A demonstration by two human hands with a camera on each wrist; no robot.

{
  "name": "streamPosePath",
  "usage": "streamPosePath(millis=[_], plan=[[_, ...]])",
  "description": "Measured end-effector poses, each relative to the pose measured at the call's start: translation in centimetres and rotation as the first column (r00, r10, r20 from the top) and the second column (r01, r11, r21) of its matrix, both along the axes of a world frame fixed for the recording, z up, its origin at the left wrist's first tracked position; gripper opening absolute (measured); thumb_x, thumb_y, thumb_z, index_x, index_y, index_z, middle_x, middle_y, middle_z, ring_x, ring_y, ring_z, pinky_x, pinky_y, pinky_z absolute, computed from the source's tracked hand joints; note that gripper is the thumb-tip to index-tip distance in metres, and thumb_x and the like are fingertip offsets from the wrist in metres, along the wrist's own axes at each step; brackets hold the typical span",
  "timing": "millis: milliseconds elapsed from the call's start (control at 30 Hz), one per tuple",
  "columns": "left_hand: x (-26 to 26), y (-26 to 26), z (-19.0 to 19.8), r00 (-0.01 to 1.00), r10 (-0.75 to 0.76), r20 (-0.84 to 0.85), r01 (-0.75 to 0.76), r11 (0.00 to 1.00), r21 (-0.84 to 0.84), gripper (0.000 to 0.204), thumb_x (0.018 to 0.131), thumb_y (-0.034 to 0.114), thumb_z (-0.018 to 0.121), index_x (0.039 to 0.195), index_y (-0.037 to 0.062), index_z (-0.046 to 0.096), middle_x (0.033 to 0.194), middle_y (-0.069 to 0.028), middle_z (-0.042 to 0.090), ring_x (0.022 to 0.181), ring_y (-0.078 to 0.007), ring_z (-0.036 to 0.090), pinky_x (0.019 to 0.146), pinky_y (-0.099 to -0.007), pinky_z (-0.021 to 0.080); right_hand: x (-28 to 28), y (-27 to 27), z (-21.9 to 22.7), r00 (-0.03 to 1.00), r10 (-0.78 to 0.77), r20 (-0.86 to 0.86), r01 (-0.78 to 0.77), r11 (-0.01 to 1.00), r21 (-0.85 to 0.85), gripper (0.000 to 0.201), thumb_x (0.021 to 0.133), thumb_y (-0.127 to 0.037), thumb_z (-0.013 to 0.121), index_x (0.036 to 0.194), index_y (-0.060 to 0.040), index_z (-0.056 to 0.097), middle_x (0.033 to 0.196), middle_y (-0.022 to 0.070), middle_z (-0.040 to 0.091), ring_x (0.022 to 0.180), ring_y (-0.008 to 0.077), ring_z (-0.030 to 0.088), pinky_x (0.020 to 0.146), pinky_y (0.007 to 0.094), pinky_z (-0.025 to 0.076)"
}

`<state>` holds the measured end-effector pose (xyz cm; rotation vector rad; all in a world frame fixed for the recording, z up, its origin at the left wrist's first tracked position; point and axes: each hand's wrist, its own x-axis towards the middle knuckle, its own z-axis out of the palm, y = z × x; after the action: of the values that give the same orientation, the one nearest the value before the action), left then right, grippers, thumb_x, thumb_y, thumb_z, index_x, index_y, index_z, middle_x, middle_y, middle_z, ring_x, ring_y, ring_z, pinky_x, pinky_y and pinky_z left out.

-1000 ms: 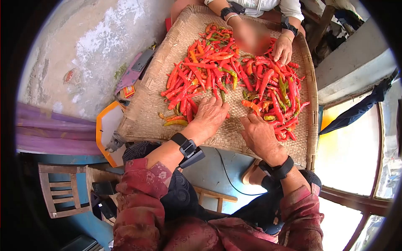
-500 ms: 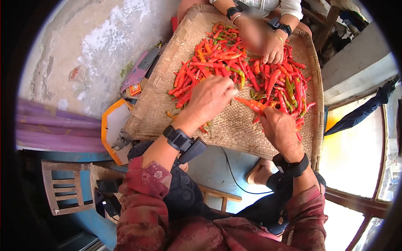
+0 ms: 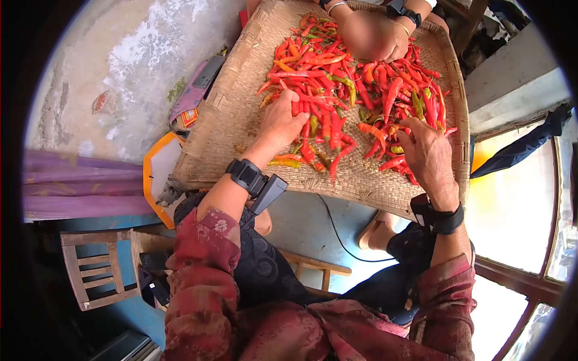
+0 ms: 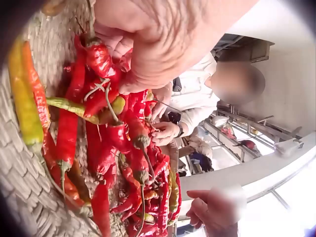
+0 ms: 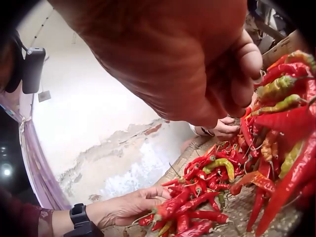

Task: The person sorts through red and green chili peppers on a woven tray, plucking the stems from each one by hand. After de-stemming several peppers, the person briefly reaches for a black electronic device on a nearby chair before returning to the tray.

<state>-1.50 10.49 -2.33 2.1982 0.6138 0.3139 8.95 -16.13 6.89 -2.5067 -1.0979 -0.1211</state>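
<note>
My left hand [image 3: 280,125] grips several red chillies [image 3: 330,125] at the near edge of the left part of the heap. In the left wrist view its fingers [image 4: 116,42] curl round glossy red pods, stems showing below them. The right wrist view shows the same hand [image 5: 129,205] from the side, thumb over the chillies. My right hand [image 3: 428,157] is over the near right part of the heap [image 3: 394,90], its fingers bent and apart. In the right wrist view no pod shows between its fingers [image 5: 242,81]. An orange-red chilli [image 3: 372,129] lies left of it.
The woven tray [image 3: 208,150] has a raised rim. Across it, another person's hands [image 3: 394,45] work at the heap's far side, partly blurred. An orange-edged container [image 3: 162,171] stands left of the tray; a wooden chair [image 3: 99,271] is lower left.
My left hand has moved left and down onto the chillies and now holds several. My right hand has let go of the orange-red chilli and moved right. The other person's hands have drawn together.
</note>
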Motion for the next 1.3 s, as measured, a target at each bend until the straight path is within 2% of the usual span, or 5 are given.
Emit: streamPosePath(millis=[300, 367, 567, 1233, 1300], plan=[[0.5, -5.3, 3.5, 0.971, -0.132, 0.2, 0.149, 0.986, -0.072, 0.024, 0.09, 0.008, 0.055, 0.112, 0.0037, 0.049, 0.088, -0.0106, 0.063, 0.075, -0.0168, 0.061, 0.068, -0.0322, 0.049, -2.5, 2.0, -3.4, 0.963, 0.208, -0.171, -0.195, 0.977, 0.09, 0.016, 0.084, -0.015, 0.064, 0.095, -0.0039, 0.063, 0.075, 0.0184, 0.063, 0.071, 0.0364, 0.063, 0.059, 0.0435, 0.05], [-0.3, -6.4, 4.4, 0.951, -0.003, 0.308, 0.234, 0.656, -0.718, 0.028, 0.095, 0.011, 0.05, 0.121, 0.0023, 0.045, 0.101, -0.0111, 0.063, 0.083, -0.016, 0.062, 0.075, -0.0315, 0.051, -3.3, 2.6, -2.8, 0.934, 0.191, -0.303, -0.169, 0.981, 0.096, 0.019, 0.086, -0.016, 0.064, 0.1, -0.0022, 0.064, 0.073, 0.0171, 0.064, 0.067, 0.0314, 0.065, 0.058, 0.0408, 0.05], [-2.1, -9.3, 2.8, 0.943, 0.044, 0.329, 0.314, 0.202, -0.928, 0.028, 0.098, 0.014, 0.05, 0.125, 0.0066, 0.045, 0.118, -0.0094, 0.058, 0.11, -0.0176, 0.055, 0.09, -0.0311, 0.047, -4.5, 3.0, -4.9, 0.608, 0.293, -0.738, -0.018, 0.934, 0.356, 0.029, 0.091, -0.021, 0.063, 0.112, -0.0013, 0.063, 0.079, 0.0109, 0.068, 0.063, 0.0157, 0.059, 0.059, 0.0321, 0.048], [0.9, -2.9, 4.8, 0.946, 0.146, 0.289, 0.104, 0.709, -0.697, 0.023, 0.091, 0.018, 0.062, 0.111, 0.0081, 0.057, 0.097, -0.0042, 0.065, 0.085, -0.0128, 0.062, 0.078, -0.0276, 0.049, -1.8, 1.1, 0.1, 0.561, 0.238, -0.793, 0.157, 0.91, 0.384, 0.022, 0.092, -0.022, 0.061, 0.087, -0.0009, 0.063, 0.065, -0.0025, 0.055, 0.058, 0.0049, 0.046, 0.051, 0.0241, 0.038], [1.0, -2.4, 3.7, 0.979, -0.2, 0.043, 0.199, 0.979, 0.038, 0.025, 0.086, 0.014, 0.065, 0.108, 0.0053, 0.058, 0.092, -0.0081, 0.065, 0.083, -0.0192, 0.063, 0.077, -0.0313, 0.049, 0.1, 0.0, 1.2, 0.594, 0.239, -0.768, 0.287, 0.829, 0.48, 0.025, 0.094, -0.026, 0.059, 0.092, -0.002, 0.063, 0.067, -0.004, 0.055, 0.058, 0.0031, 0.046, 0.051, 0.022, 0.037]])
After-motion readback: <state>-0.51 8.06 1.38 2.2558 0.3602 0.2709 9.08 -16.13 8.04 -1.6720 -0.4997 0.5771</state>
